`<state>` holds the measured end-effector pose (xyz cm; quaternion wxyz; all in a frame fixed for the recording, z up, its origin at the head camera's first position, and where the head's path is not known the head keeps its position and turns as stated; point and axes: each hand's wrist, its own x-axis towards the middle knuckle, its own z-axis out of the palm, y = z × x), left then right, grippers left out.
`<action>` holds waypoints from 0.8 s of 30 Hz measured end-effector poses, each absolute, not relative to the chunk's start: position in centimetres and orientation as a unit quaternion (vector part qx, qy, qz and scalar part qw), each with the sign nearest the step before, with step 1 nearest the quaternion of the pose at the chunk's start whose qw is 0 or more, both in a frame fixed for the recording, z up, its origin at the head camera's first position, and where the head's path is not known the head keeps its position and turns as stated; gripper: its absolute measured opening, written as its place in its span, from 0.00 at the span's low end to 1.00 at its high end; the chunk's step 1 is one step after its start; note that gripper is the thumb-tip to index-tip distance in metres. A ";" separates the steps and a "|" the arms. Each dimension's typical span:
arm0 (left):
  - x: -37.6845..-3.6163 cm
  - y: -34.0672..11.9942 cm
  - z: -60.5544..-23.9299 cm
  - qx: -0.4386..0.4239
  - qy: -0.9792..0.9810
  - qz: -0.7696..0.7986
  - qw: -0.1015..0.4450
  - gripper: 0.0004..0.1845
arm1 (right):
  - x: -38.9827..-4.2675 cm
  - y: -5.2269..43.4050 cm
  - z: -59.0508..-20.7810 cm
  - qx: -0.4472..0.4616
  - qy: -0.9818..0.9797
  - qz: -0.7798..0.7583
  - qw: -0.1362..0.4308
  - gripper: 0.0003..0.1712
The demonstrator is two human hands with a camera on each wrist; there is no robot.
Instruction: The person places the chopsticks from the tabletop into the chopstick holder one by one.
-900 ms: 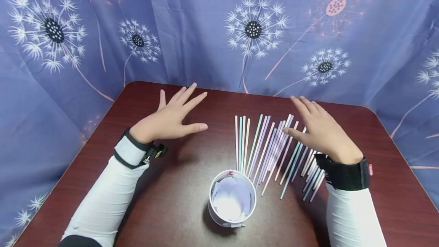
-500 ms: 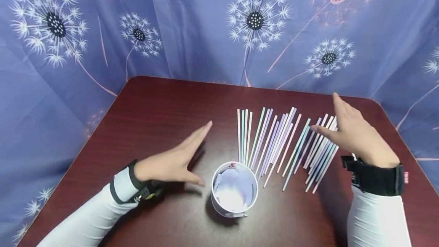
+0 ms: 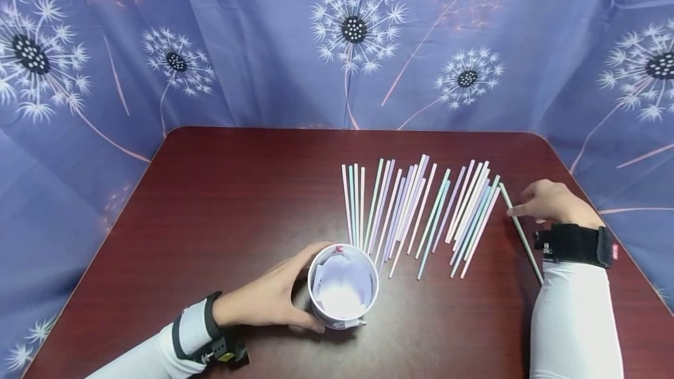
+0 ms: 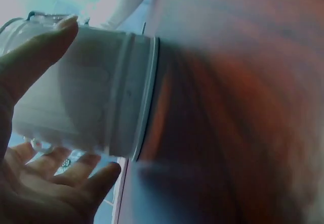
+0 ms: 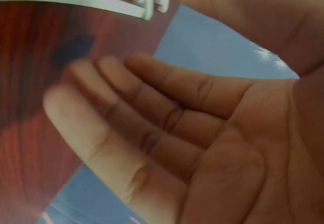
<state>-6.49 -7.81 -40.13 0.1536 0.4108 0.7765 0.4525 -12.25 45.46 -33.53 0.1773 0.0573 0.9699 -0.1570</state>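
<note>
My left hand [image 3: 276, 291] is wrapped around the left side of a small white bucket [image 3: 316, 309], thumb in front and fingers reaching behind it. In the left wrist view, the thumb lies along the bucket's wall [image 4: 96, 92] and the fingertips meet its opposite side. Over at the right, my right hand [image 3: 553, 200] hovers with loosely bent fingers beside a lone pale green straw [image 3: 521, 234]. That straw [image 5: 76, 0] runs past the hand in the right wrist view, apart from the fingers, and nothing shows in the palm.
Several pastel straws [image 3: 402, 209] lie in a slanting row between bucket and right hand, some overlapping. The bucket stands upright by the row's near left end. A dark red table [image 3: 237, 192] carries everything. Behind it hangs a blue curtain [image 3: 274, 45] with dandelion prints.
My left hand has come down and right to the bucket and taken it between thumb and fingers. My right hand has lowered towards the lone straw, its fingers now more bent.
</note>
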 end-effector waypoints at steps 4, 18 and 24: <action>-6.4 -7.8 -40.2 0.399 0.777 0.463 0.153 0.56 | -13.0 45.1 -34.3 0.072 0.952 -0.220 0.202 0.35; -6.7 -8.0 -41.2 0.370 0.752 0.510 0.192 0.53 | -13.3 44.7 -36.2 0.098 0.937 -0.263 0.206 0.22; -7.2 -7.7 -41.4 0.316 0.760 0.540 0.178 0.49 | -12.7 44.6 -35.3 0.092 0.953 -0.225 0.180 0.20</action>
